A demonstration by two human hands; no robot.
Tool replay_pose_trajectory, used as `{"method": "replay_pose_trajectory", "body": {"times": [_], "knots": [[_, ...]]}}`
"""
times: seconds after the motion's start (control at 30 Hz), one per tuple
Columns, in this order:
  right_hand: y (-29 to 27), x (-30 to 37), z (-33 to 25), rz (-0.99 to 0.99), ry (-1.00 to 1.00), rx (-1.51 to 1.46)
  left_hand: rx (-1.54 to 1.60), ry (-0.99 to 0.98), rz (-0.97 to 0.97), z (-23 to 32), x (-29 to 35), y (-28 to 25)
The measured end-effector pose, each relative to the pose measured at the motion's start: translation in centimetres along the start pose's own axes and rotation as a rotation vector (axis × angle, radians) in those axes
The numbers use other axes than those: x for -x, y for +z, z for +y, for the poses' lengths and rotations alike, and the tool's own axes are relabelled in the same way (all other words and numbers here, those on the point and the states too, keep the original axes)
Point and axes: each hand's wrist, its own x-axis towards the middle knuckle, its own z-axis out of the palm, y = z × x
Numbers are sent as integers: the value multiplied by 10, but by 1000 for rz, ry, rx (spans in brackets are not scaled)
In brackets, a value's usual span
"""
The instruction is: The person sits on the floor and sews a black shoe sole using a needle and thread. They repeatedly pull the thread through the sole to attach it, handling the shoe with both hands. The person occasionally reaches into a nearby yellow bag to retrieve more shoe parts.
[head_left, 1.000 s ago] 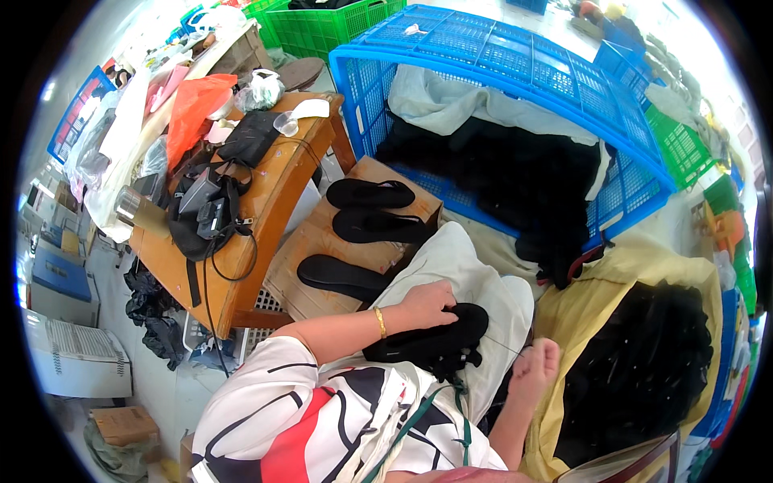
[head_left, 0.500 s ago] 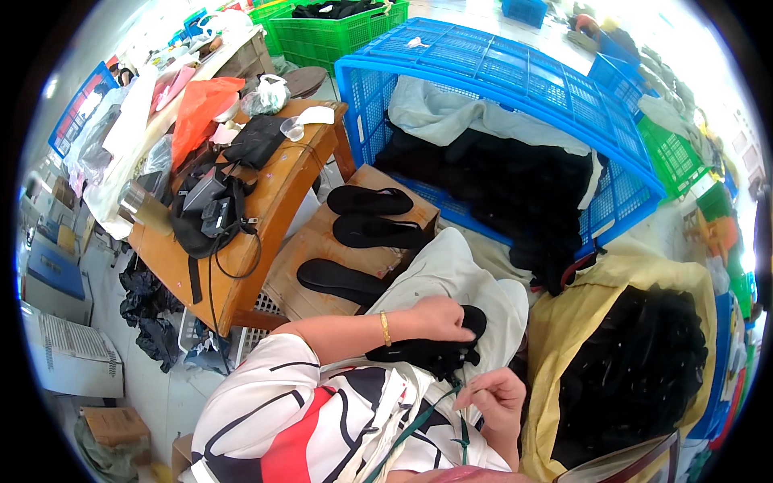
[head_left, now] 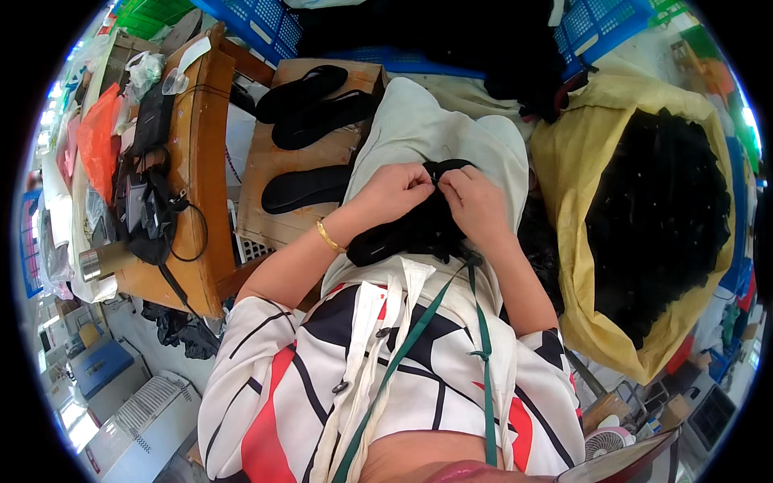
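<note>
A black flat shoe lies across my lap on the light-coloured apron. My left hand is closed in a pinch at the shoe's far end. My right hand pinches the same end, its fingertips almost touching the left ones. What exactly sits between the fingertips is too small to make out. Black fluffy material lies under my hands beside the shoe. Ahead and to the left, several black flat shoes rest on a brown cardboard box.
A wooden table with a black bag, cable and metal cup stands at my left. To the right sits a yellow sack full of black pieces. A blue crate holding black material is ahead.
My right hand has risen from near the green apron cord to the shoe, meeting my left hand there. The view has tilted down toward my lap.
</note>
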Motion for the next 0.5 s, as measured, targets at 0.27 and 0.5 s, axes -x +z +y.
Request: {"method": "replay_pose_trajectory", "body": {"times": [0.27,0.5], "knots": [[3,-8,6,-61,-47,83,277,-66,5,-25,-16,-6],[18,-6,9,17,21,-150,380,-184,-85,-33,-18,3]]}}
